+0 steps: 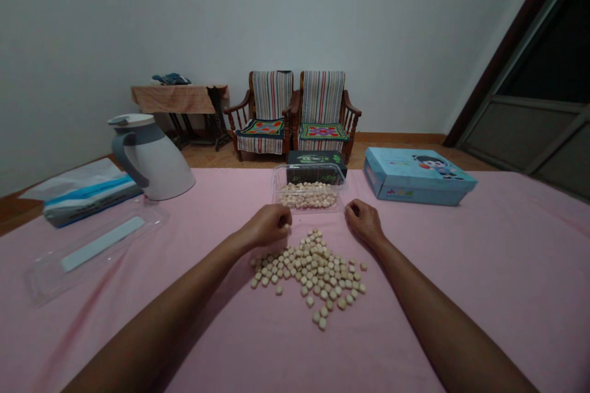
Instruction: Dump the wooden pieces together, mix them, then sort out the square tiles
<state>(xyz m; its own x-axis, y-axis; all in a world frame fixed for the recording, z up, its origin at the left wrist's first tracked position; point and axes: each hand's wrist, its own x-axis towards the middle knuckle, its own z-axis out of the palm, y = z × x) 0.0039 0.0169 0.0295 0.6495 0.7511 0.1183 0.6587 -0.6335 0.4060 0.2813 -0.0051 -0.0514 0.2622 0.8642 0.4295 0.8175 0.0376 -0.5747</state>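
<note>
Left hand point(266, 225): cube point(286, 226) being pinched
Right hand point(365, 221): being held loosely closed
Clear box point(318, 209): being seen at twelve o'clock

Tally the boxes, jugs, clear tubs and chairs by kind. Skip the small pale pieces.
Boxes: 2 (blue box, black box)
Jugs: 1 (white and grey jug)
Clear tubs: 1 (clear tub)
Chairs: 2 (left chair, right chair)
Total: 6

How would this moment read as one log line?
left hand: pinching a small beige cube | right hand: curled, resting on pink cloth | near hands: scattered beige cubes | beyond: clear plastic tub holding more cubes
</note>
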